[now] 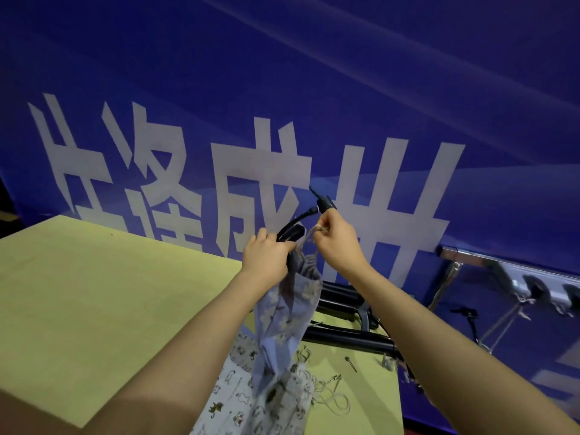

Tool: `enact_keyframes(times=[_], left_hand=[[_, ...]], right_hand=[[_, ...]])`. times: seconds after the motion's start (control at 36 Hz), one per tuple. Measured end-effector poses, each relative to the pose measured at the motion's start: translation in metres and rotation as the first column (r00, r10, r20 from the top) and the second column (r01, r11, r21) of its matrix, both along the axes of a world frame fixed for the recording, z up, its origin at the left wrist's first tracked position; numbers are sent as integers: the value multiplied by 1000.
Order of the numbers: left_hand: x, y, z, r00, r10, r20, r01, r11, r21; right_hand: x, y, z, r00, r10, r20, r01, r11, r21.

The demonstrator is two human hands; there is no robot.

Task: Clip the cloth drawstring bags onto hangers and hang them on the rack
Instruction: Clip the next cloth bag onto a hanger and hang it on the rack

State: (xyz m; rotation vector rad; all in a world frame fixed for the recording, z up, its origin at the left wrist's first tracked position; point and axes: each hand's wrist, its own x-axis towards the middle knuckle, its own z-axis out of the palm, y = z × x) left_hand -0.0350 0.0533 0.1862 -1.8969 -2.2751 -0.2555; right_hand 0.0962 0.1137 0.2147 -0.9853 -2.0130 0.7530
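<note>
1. My left hand (266, 255) has its fingers clamped on the black plastic clip hanger (290, 235) and the gathered neck of the soft lavender floral cloth drawstring bag (287, 312), held up at centre frame above the yellow-green tabletop (103, 293).
2. My right hand (337, 243) pinches the thin pale drawstring cord (317, 229), fingers together on it; I judge the cord could catch in the clip.
3. The limp fabric may slip out if the clip bites only the bunched edge.
4. More patterned cloth bags (238, 400) lie crumpled at lower centre — loose cords could tangle.
5. The shiny metal rack (477, 255) sits at right, well apart.
</note>
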Motion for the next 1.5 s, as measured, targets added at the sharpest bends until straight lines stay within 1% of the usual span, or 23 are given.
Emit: enact_keyframes(times=[0.11,0.19,0.28,0.33,0.42,0.5,0.56,0.61,0.67,0.75,0.83,0.89,0.94,1.06,1.17,1.22,1.33,1.5], left_hand=[[9,-1,0,1000,3,7,-4,994,113],[17,-1,2,999,21,43,-26,992,124],[21,1,4,998,56,17,-58,985,165],[21,2,4,997,72,8,-73,985,155],[21,2,6,995,95,-4,-94,990,106],[22,1,9,995,95,-30,-92,991,94],[23,2,13,996,85,-34,-82,992,97],[25,2,17,996,86,1,-86,991,106],[27,4,19,993,115,5,-115,986,117],[29,6,20,982,179,-53,-170,975,142],[29,9,22,981,183,-61,-170,970,174],[30,11,26,982,180,-62,-168,972,163],[31,14,30,979,191,-74,-180,974,139],[31,18,30,976,200,-88,-192,977,91],[35,19,30,981,180,-70,-176,982,64],[38,19,32,985,153,-86,-149,988,48],[47,17,37,986,109,-130,-102,993,59],[72,26,50,987,97,-128,-85,992,98]], right_hand=[[-6,-4,7,998,18,-56,-15,998,64],[-10,-7,13,989,30,-144,-20,997,72],[-11,-7,21,975,7,-222,22,991,129],[-11,-7,28,967,-5,-256,48,986,159],[-13,-4,40,945,-42,-325,96,984,150],[-15,0,46,920,-83,-383,120,990,74],[-17,0,48,903,-76,-423,95,995,24],[-18,0,50,891,-46,-451,51,999,-1],[-20,-1,53,887,-23,-462,26,1000,0],[-19,0,58,889,-26,-458,48,998,36],[-20,-1,65,853,-37,-520,81,995,62],[-20,-3,69,832,-47,-552,107,991,77],[-20,-4,72,824,-55,-564,144,983,114],[-16,-3,70,845,-61,-532,182,967,178],[-10,1,69,870,-61,-489,205,948,246],[-6,4,70,881,-61,-469,217,933,286],[4,7,75,878,-80,-473,261,907,331],[27,11,90,860,-139,-491,351,860,370]])
